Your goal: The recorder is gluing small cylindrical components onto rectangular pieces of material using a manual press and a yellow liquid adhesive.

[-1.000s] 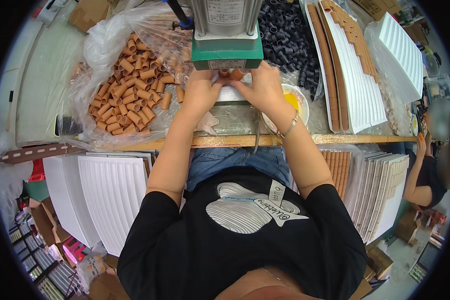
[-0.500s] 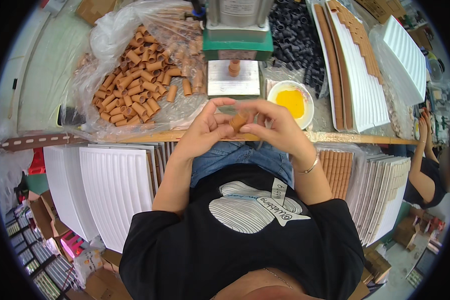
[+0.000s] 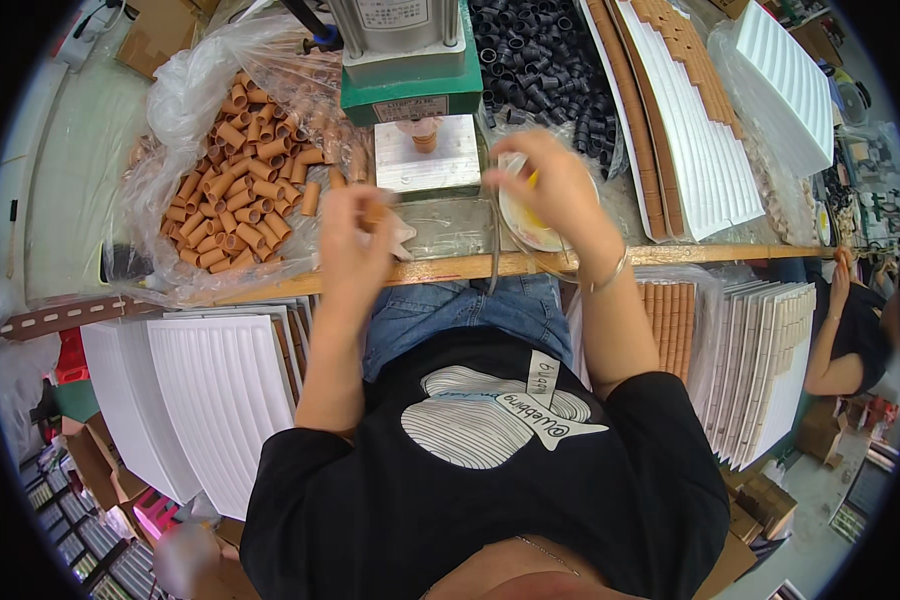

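My left hand (image 3: 355,245) is closed round a short orange-brown tube (image 3: 373,215), in front of the press and above the table's front edge; motion blurs it. My right hand (image 3: 560,195) reaches over the white bowl (image 3: 592,215) of yellow stuff and hides much of it. Its blurred thumb and forefinger stand apart, and I see nothing between them. Between and beyond my hands, a brown ringed piece (image 3: 425,138) stands on the metal plate (image 3: 430,172) under the green press head (image 3: 415,95).
Loose orange-brown tubes (image 3: 235,190) lie heaped in clear plastic at left. Black fittings (image 3: 540,65) are piled behind the bowl. White ribbed trays (image 3: 690,130), partly filled with brown pieces, stand at right. More trays (image 3: 220,385) stand below the table edge (image 3: 450,268). Another person (image 3: 850,340) works at far right.
My hands were together on a brown tube and have moved apart. My left hand went left with a tube; my right moved up over the bowl. The whole view has shifted slightly.
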A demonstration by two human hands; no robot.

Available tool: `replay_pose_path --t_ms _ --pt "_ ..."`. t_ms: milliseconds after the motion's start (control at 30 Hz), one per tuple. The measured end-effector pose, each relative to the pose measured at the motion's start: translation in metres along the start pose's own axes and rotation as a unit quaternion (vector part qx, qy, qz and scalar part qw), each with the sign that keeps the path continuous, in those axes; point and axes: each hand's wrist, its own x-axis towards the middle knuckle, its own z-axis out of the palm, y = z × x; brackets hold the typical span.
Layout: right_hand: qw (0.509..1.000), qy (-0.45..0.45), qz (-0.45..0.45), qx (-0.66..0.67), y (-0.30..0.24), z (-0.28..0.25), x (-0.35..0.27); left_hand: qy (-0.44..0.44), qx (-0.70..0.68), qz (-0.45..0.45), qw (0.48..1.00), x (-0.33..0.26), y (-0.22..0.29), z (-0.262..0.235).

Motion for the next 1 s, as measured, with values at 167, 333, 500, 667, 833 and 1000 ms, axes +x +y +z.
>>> replay_pose_path --t_ms 167,333,500,667,833,1000 --pt "0.984 -0.002 -0.008 -0.180 0.067 0.004 0.046 0.056 0.178 -0.131 0.974 0.017 -0.056 -0.044" --pt "0.953 -0.058 -0.052 -0.294 0.082 0.017 0.067 -0.051 0.352 -0.145 0.923 0.020 -0.062 -0.047" --pt "0.961 -0.029 -0.034 -0.274 0.086 0.009 0.056 -0.026 0.268 -0.106 0.957 0.012 -0.066 -0.051" --pt "0.995 0.021 0.092 -0.026 0.054 -0.025 0.009 -0.042 -0.060 -0.203 0.976 0.002 -0.054 -0.053" --pt "0.985 0.097 -0.052 -0.133 0.041 -0.011 -0.046 -0.134 -0.290 -0.157 0.935 0.007 -0.008 -0.007" --pt "0.966 0.116 -0.104 -0.206 0.036 -0.004 -0.051 -0.193 -0.305 -0.123 0.924 0.010 0.017 0.024"
